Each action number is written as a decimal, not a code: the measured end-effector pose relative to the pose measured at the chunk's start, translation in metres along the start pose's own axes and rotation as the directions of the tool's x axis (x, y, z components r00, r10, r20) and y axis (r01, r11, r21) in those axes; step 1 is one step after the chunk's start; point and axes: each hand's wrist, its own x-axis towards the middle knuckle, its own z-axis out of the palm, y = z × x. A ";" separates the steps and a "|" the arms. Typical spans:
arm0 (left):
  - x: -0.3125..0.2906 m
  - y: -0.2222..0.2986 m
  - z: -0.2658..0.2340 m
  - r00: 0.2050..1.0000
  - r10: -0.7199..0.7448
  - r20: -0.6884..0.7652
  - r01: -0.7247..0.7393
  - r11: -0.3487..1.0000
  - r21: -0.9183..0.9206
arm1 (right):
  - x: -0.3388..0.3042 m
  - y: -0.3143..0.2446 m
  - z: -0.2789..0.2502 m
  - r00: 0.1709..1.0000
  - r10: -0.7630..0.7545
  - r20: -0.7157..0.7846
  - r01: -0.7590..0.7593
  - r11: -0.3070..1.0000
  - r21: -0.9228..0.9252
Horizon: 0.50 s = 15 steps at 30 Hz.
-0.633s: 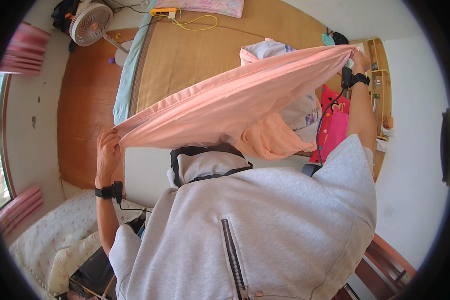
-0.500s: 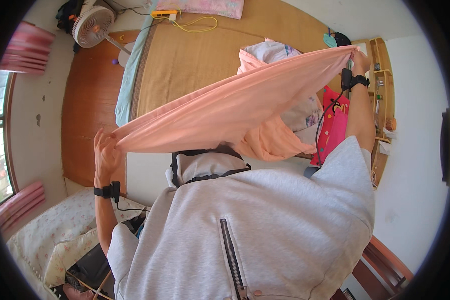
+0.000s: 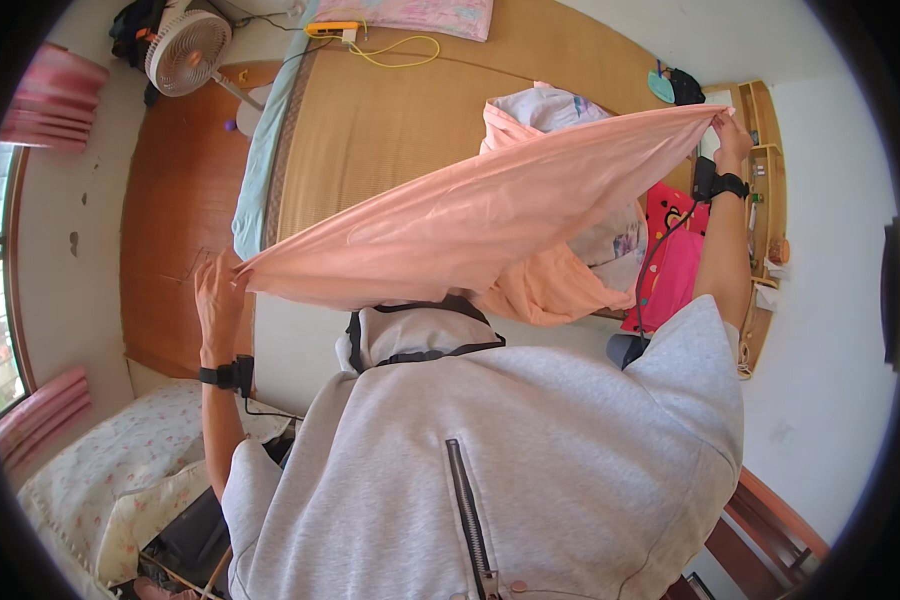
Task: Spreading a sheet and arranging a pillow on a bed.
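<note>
I hold a large peach-pink cloth [image 3: 470, 215] stretched out in front of me over a bed. My left hand [image 3: 218, 290] pinches its lower left corner. My right hand [image 3: 730, 135], raised high, grips the upper right corner. The cloth hangs taut between both hands, with more of it drooping behind toward the bed. Each wrist wears a black band with a cable. My grey zip-up top fills the lower part of the view.
The bed has a woven straw mat [image 3: 390, 120] and a pile of clothes [image 3: 550, 105]. A standing fan [image 3: 188, 50] is at the far left, a wooden shelf [image 3: 765, 180] at the right, a red-pink garment [image 3: 670, 260] near it, flowered bedding [image 3: 110, 470] lower left.
The cloth has been pulled flatter and tauter between my hands. My left hand has shifted slightly down and the cloth's lower edge has dropped a little.
</note>
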 end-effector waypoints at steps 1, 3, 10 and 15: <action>-0.003 -0.006 0.003 1.000 -0.003 0.003 0.003 1.000 -0.010 | -0.004 -0.011 0.012 0.996 -0.018 0.086 0.014 0.999 0.046; -0.010 -0.020 0.006 0.991 -0.057 0.119 0.053 0.998 0.035 | -0.017 -0.034 0.047 0.993 -0.011 0.115 0.007 0.999 0.034; -0.035 -0.081 0.040 0.972 -0.205 0.111 0.206 0.978 0.002 | -0.045 -0.086 0.136 0.978 -0.010 0.208 -0.024 0.987 0.159; -0.036 -0.099 0.048 0.957 -0.259 0.127 0.263 0.965 -0.016 | -0.058 -0.081 0.161 0.990 -0.014 0.138 -0.001 0.994 0.107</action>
